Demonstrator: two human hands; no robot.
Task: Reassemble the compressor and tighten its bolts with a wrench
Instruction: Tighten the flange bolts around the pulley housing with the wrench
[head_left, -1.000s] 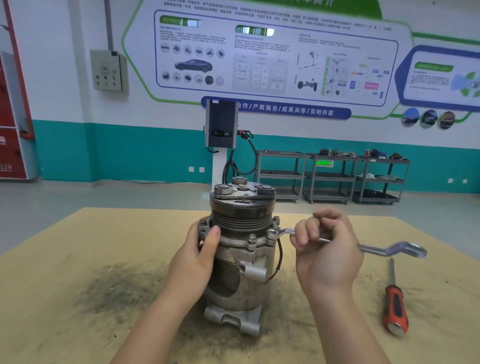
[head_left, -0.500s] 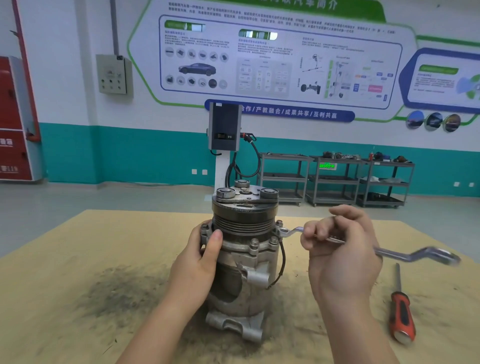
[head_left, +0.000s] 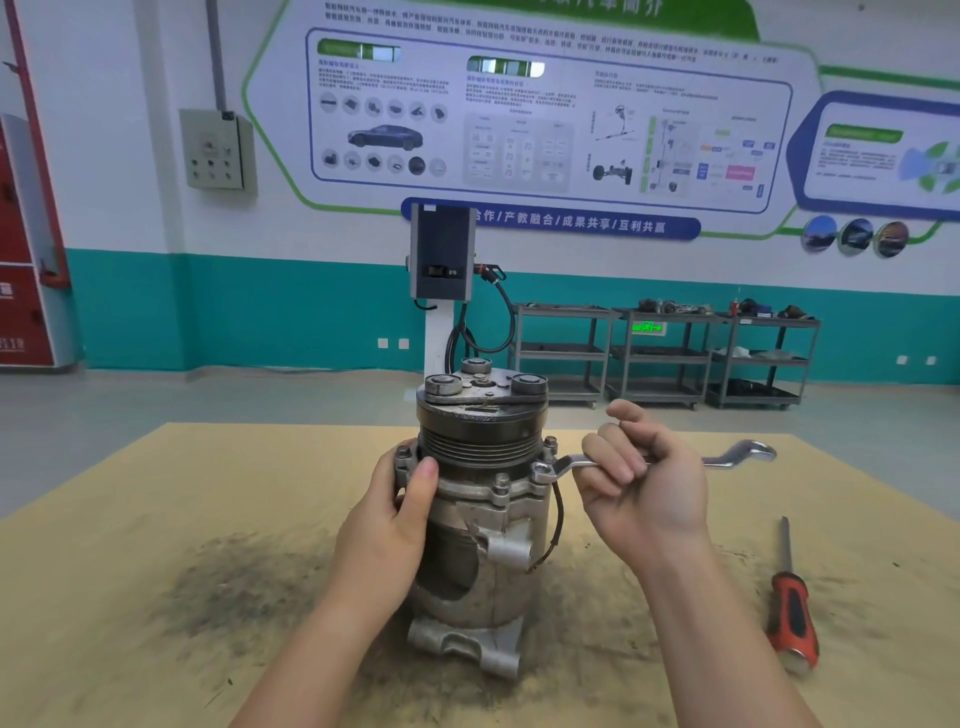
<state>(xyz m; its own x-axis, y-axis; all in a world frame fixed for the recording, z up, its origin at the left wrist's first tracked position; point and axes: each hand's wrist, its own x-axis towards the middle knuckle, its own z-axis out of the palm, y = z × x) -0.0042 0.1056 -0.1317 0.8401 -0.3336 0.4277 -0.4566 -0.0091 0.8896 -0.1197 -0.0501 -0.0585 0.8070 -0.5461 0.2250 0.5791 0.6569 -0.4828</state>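
Note:
A metal compressor (head_left: 483, 525) stands upright on the tan board (head_left: 156, 519), its dark ribbed pulley on top. My left hand (head_left: 395, 525) grips its left side at the flange, thumb on the pulley's lower rim. My right hand (head_left: 644, 483) holds the shaft of a silver ring wrench (head_left: 737, 454). The wrench's near ring sits at a bolt on the flange's right side (head_left: 543, 473). Its far ring sticks out to the right past my fingers. Two more flange bolts show at the front and the back right.
A red-and-black screwdriver (head_left: 792, 613) lies on the board to the right. Dark grime stains the board around the compressor. Beyond the board stand a charging post (head_left: 441, 260) and grey shelf carts (head_left: 665, 353) against the teal wall.
My right hand swung the wrench's free end away from me and upward, then brought the ring back onto the right flange bolt. The left hand kept its hold.

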